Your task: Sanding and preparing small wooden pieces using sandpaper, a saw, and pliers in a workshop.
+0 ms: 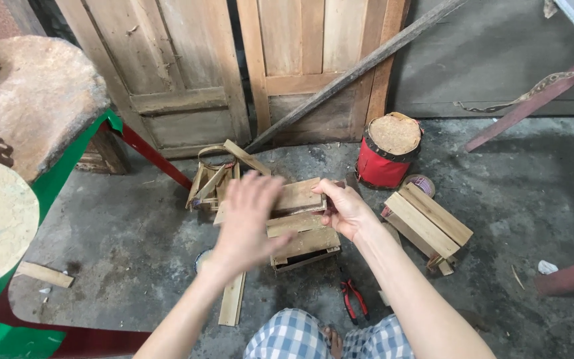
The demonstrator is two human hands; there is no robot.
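Bamboo slat (298, 195) pinched in right hand (347, 209); left hand (247, 216) open, flat above frame (303, 242). Best: steady frame, seat slat square.

Two bare forearms reach forward from below. The left hand (247, 216) is open, fingers spread and motion-blurred, palm down. The right hand (347, 209) is curled, fingers pinched closed.

Red drum (388, 151), red-handled pliers (353, 298), wooden doors (234, 66), concrete floor (519, 199)
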